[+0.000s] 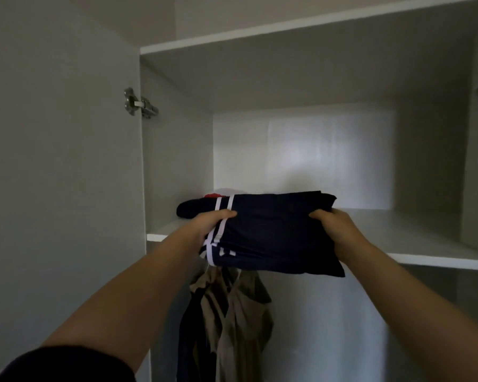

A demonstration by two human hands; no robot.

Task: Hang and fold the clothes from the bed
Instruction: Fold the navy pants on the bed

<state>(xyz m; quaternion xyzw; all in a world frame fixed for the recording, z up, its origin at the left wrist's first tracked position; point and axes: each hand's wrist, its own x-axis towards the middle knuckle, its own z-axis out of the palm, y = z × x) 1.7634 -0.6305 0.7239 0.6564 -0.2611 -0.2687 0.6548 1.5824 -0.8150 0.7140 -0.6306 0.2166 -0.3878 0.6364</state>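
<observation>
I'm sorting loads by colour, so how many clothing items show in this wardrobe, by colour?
Navy with white stripes: 1, the folded garment gripped by the left hand and right hand at the shelf.
Red and white: 1, a folded piece mostly hidden behind it.
Khaki: 1, the khaki garment hanging below, possibly more.
Dark: 1, the dark garment beside it.
Total: 4.

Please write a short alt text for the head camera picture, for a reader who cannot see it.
A left hand and a right hand grip a folded navy garment with white stripes at the front edge of a white wardrobe shelf. Below it hang beige and dark clothes; the wardrobe door stands open at the left.
</observation>
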